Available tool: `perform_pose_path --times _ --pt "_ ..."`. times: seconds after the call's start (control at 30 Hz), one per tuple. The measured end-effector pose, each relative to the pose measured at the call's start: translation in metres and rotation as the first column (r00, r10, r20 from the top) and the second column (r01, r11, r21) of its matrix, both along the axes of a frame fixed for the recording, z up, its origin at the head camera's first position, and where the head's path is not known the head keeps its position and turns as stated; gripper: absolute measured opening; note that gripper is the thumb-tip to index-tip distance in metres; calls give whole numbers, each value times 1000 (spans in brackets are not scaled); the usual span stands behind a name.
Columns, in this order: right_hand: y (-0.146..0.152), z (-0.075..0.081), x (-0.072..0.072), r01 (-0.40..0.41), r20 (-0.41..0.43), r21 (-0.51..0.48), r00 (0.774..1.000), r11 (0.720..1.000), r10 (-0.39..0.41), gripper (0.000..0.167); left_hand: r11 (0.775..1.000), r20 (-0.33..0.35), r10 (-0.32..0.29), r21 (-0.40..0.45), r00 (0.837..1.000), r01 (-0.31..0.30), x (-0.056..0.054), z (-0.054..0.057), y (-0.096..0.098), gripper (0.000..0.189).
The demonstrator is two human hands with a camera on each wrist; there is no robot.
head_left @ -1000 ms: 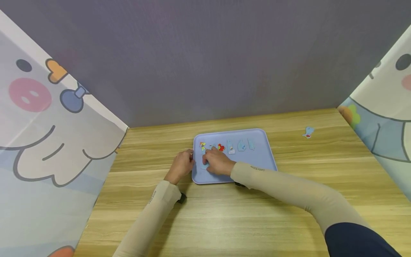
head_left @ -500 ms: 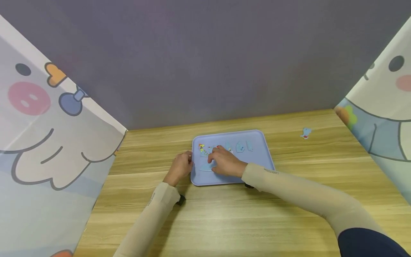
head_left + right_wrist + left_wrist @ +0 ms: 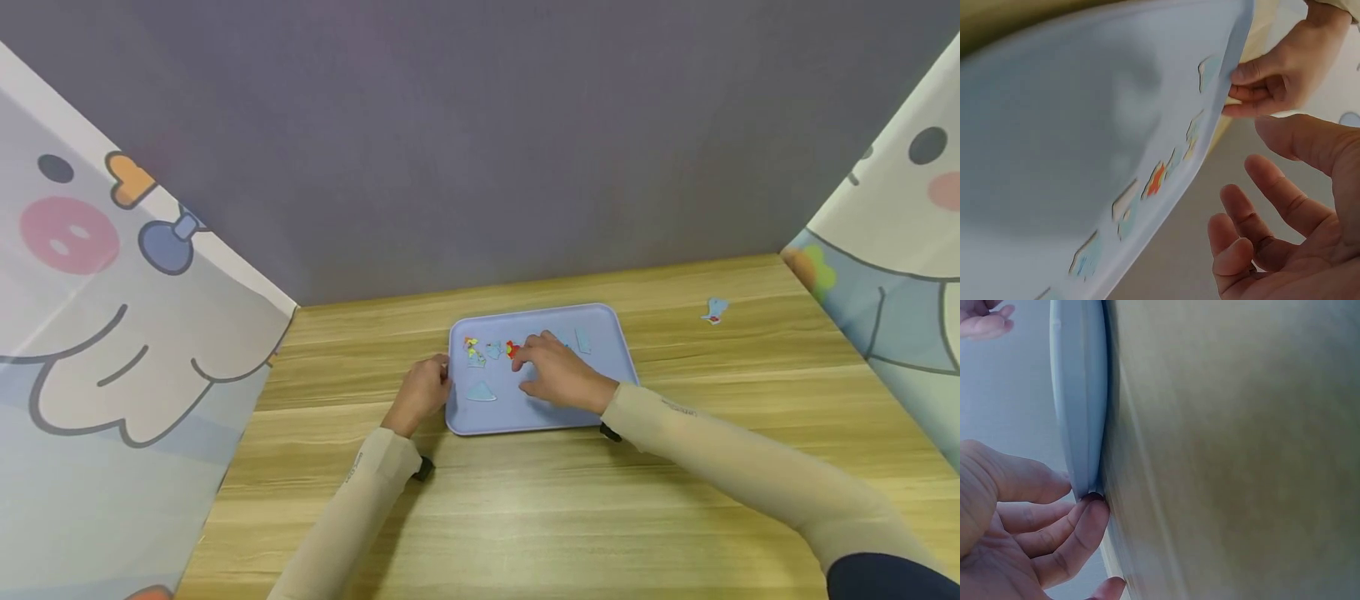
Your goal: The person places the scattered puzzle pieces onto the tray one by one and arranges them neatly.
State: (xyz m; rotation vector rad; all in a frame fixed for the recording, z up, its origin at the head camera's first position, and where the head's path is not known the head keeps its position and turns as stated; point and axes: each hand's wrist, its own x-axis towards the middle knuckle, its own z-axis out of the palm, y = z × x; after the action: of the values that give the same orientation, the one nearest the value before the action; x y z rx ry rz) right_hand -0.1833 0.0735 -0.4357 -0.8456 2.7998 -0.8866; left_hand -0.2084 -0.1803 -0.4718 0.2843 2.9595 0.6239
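Note:
A pale blue tray lies on the table with several flat puzzle pieces in it. My left hand pinches the tray's left rim between thumb and fingers. Over the middle of the tray, my right hand hovers with loosely bent, spread fingers and nothing between them. To its left are a red piece, a small light blue piece and a yellow-patterned piece. A fan-shaped light blue piece sits below these. Beyond the right hand is a narrow blue strip piece; that hand partly hides other pieces.
One more blue puzzle piece with a red spot lies on the wood-grain table, right of the tray. A grey wall rises behind the table, with cartoon-printed panels at both sides.
My right hand has moved right across the tray, away from the left-hand pieces, uncovering the fan-shaped, small blue and red ones. My left hand stays at the rim.

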Motion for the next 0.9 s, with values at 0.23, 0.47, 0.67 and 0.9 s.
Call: perform_pose_path --times 0.23,0.47,0.67,0.9 --pt "26 6 -1 45 -70 -44 996 998 -48 23 1000 -15 -9 2 1000 9 0 0 0 38" --pt "51 8 -2 106 -119 -74 986 992 -115 21 1000 -11 -5 6 1000 5 2 1 0 39" --pt "71 4 -1 122 -149 -88 980 989 -134 20 1000 -13 -7 1 1000 7 2 0 -2 40" --pt "90 -5 5 137 -166 -84 975 987 -150 21 1000 3 0 13 1000 0 3 -2 0 40"
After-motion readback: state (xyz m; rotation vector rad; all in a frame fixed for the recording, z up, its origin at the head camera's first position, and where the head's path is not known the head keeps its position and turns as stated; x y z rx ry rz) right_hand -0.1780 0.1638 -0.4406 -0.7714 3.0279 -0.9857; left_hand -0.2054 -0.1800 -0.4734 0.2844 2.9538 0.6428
